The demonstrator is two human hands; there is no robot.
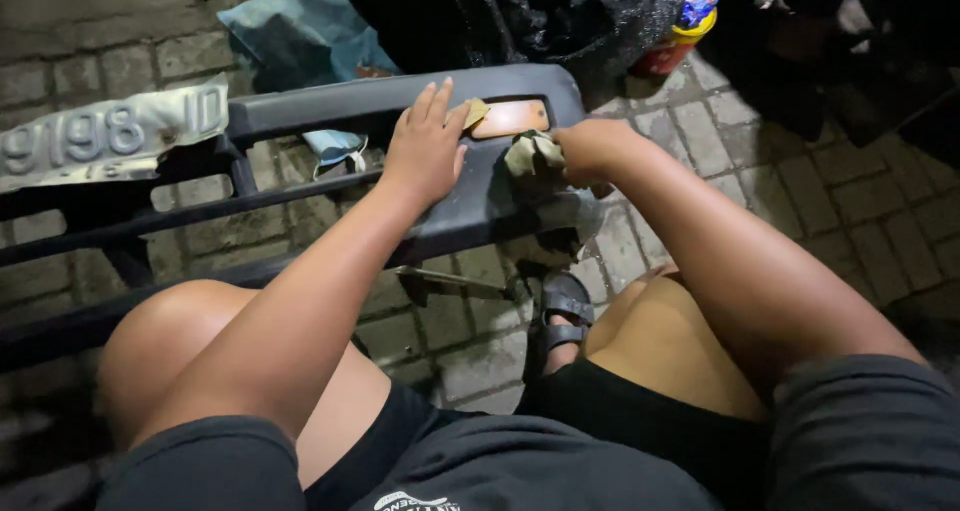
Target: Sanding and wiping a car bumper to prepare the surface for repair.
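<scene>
two hands on grey bumper, left hand flat, grip released, right hand clenching rag

Bent white number plate on bumper's left end.

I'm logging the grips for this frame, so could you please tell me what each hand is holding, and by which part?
The right hand grips a crumpled greyish cloth by its bunched top. The left hand holds nothing, resting flat on the dark grey plastic car bumper.

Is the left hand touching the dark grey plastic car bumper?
Touching. The head view shows the left hand lying flat, palm down, on the dark grey plastic car bumper, no gap visible.
</scene>
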